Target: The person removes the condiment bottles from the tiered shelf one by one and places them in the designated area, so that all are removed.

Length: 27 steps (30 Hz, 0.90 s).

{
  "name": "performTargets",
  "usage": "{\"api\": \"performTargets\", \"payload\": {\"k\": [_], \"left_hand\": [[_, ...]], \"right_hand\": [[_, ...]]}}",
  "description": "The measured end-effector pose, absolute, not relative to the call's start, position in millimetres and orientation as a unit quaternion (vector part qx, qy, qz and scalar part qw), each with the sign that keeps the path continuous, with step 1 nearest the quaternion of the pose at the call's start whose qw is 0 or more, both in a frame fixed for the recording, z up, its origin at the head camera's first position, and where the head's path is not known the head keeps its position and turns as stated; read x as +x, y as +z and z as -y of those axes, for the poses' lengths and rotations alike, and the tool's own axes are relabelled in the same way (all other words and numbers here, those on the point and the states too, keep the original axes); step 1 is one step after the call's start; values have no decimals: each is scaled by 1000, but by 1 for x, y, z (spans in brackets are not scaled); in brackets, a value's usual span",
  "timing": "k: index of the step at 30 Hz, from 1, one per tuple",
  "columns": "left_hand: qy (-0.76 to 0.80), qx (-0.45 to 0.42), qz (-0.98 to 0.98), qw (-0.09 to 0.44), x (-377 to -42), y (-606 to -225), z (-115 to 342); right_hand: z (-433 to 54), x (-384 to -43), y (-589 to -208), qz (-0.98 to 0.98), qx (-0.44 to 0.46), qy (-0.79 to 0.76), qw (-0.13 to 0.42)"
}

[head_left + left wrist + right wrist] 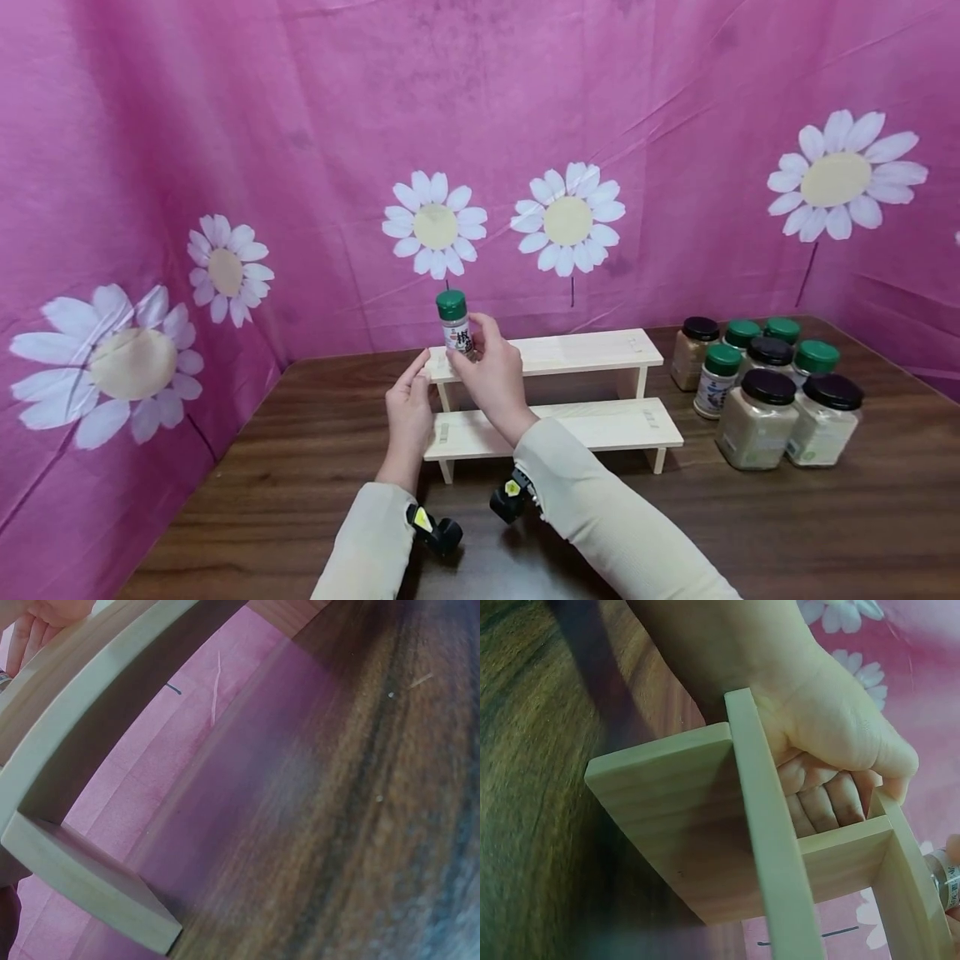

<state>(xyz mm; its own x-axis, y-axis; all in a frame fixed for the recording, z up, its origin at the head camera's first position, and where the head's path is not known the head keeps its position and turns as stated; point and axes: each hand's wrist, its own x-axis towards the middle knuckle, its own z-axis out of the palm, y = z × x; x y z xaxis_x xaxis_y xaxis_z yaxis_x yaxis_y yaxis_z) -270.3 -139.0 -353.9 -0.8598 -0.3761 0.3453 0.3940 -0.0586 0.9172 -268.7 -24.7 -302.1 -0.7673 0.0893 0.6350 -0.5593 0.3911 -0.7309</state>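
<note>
In the head view, a two-step wooden rack [585, 354] stands on the table. My right hand [495, 371] holds a small spice jar [456, 333] with a green cap and printed label, upright at the left end of the upper step. Thumb and fingers pinch the jar from its right side. My left hand [408, 412] grips the left end of the upper step. The right wrist view shows its thumb at the board's edge and its fingers curled beside the rack's leg [847, 859]. Part of the jar [946, 879] appears at that view's right edge.
To the right of the rack, several spice jars [757, 421] with black or green lids stand grouped on the brown wood table [585, 517]. A pink cloth [337, 125] printed with white daisies hangs behind the table and along its sides.
</note>
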Motion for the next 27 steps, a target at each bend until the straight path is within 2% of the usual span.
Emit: {"api": "performTargets", "payload": {"k": [18, 27], "left_hand": [[-736, 2, 628, 253, -271, -353, 141], [-744, -6, 620, 249, -271, -351, 140]], "right_hand": [[32, -270, -308, 775, 147, 479, 384], [30, -271, -308, 776, 151, 473, 389]]}}
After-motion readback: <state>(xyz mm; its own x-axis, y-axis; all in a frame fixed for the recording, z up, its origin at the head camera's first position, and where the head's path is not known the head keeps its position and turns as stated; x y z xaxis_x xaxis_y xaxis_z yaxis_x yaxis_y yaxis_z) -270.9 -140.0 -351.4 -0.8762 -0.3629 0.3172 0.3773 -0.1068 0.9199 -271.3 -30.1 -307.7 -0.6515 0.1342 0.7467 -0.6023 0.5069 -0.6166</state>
